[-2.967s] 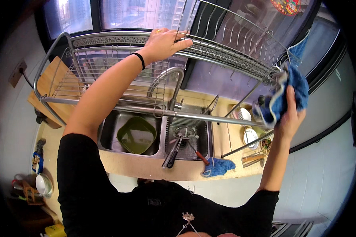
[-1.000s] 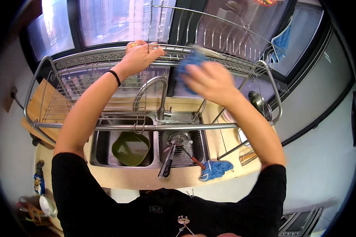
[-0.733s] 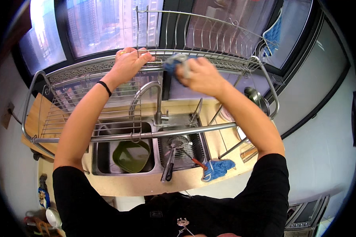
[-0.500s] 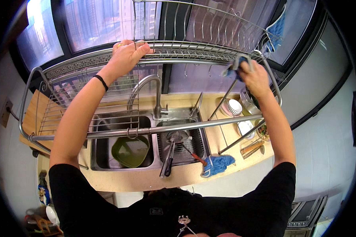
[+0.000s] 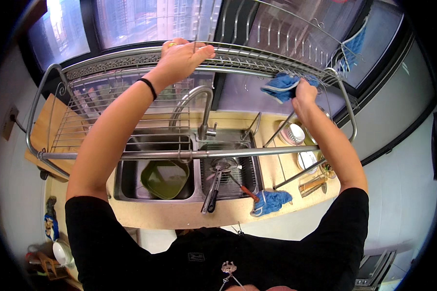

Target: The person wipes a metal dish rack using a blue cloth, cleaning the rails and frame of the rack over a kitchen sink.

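Note:
A metal dish rack point(image 5: 165, 155) spans the width of the sink. My left hand point(image 5: 182, 57), a black band at its wrist, grips the rack's upper rail near the middle, fingers curled over the wires. At the rack's right end, my right hand point(image 5: 306, 94) is closed on a blue cloth point(image 5: 280, 87) with a pale edge. Part of that cloth spreads out left of the fingers, under the upper shelf, against or close to its wires. The fingertips of the right hand are partly hidden by the cloth.
Below stands a double sink point(image 5: 197, 189) with a green basin point(image 5: 165, 179) and long-handled utensils point(image 5: 212, 194). A curved faucet point(image 5: 206, 111) rises behind. Another blue cloth point(image 5: 272, 201) lies on the counter; one more point(image 5: 354, 46) hangs at right. Bowls point(image 5: 292, 133) and a cutting board point(image 5: 58, 123) flank the rack.
The cloth in my right hand was bunched and dark; now it is spread out to the left. My view has shifted slightly, and my left hand keeps its grip on the rack.

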